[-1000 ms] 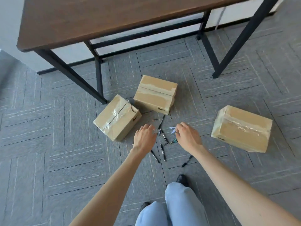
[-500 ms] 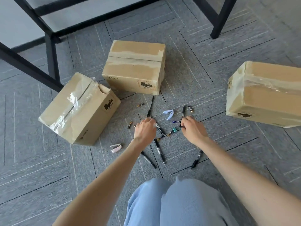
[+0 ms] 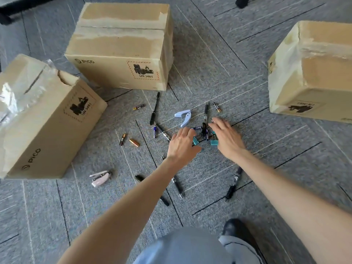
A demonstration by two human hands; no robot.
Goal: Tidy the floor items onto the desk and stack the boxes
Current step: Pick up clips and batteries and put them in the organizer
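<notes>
Cardboard boxes sit unstacked on carpet, pens and batteries scattered. Left hand and right hand reach in; I cannot tell whether either grips anything. Seemingly nothing tidied.

Three taped brown cardboard boxes sit apart on the grey carpet floor: left box, torn at its top edge; centre box, farthest back; right box. Between them lie scattered black pens, small batteries, teal binder clips and a pale blue staple remover. A pink stapler lies near the left box.
</notes>
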